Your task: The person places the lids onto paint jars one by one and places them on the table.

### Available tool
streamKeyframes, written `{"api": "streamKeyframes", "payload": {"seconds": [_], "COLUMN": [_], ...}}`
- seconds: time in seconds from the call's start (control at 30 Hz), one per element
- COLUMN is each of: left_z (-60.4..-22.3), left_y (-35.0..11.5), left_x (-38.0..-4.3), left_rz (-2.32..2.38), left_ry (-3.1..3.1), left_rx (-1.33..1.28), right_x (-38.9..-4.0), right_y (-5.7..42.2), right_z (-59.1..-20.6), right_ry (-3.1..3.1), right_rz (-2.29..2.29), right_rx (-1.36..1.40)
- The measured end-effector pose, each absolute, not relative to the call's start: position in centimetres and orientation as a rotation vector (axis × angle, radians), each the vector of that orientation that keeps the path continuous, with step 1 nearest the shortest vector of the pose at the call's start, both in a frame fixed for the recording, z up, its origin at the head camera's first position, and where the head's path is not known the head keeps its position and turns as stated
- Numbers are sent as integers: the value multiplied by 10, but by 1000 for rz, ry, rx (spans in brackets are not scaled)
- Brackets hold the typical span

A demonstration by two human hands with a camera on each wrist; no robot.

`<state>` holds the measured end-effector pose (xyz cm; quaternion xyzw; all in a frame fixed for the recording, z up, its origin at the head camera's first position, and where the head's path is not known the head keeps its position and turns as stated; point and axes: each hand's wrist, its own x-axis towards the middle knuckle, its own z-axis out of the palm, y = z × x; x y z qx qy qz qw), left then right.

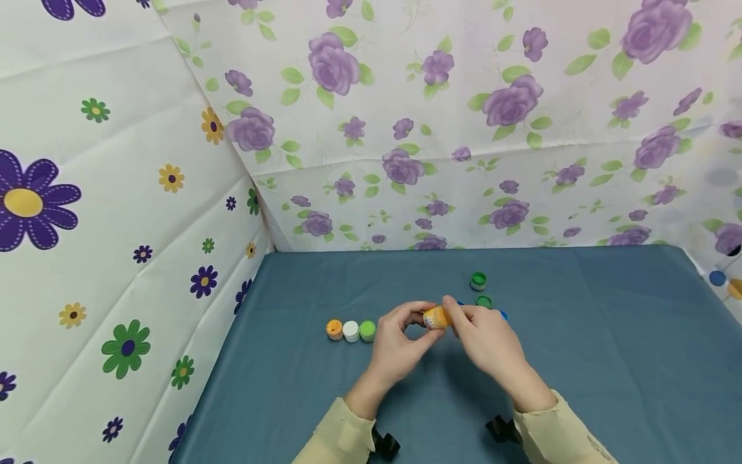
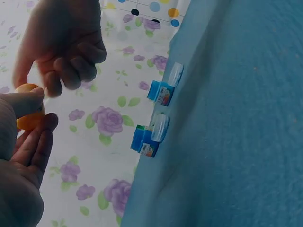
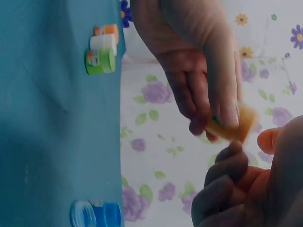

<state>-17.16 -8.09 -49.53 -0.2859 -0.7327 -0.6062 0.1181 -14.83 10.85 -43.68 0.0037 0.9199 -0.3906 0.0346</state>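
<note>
One broad desk (image 1: 278, 386) draped in blue-grey cloth lies beneath a bare left hand (image 1: 400, 343) and a bare right hand (image 1: 491, 338). Between them, above the desk, tilts a small yellow cylindrical plastic-looking jar (image 1: 436, 318), probably light, stiff and slippery, best taken round its sides. Extended from about seven o'clock, the left grip pinches it between thumb and fingertips; from four o'clock, the right grip is at its three-o'clock end, fingers bent, but whether it pinches I cannot tell.
</note>
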Motion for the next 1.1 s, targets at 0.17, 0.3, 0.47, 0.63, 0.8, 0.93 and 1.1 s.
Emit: {"api": "streamKeyframes", "payload": {"seconds": [0.17, 0.3, 0.47, 0.63, 0.8, 0.93, 1.1], "left_z": [-493, -491, -489, -487, -491, -498, -503], "left_y": [-89, -100, -117, -127, -130, -133, -141], "left_x": [-174, -177, -184, -189, -192, -193, -192], "left_rz": [-1854, -1833, -1647, -1382, -1183, -1079, -1005], "left_ry": [-2219, -2325, -2521, -2731, -2849, -2869, -2868], "left_rx": [-769, -673, -580, -491, -458, -523, -540], "right_x": [-145, -144, -142, -139, -137, -137, -136], "right_y": [131, 154, 181, 201, 211, 213, 212], "right_z": [-433, -435, -441, -448, -453, -455, -457], "right_ry": [2823, 2826, 2798, 2788, 2779, 2774, 2773], "right_rz": [-1249, -1238, -1182, -1126, -1098, -1091, -1086], "right_rx": [12, -1, 24, 35, 32, 10, -16]}}
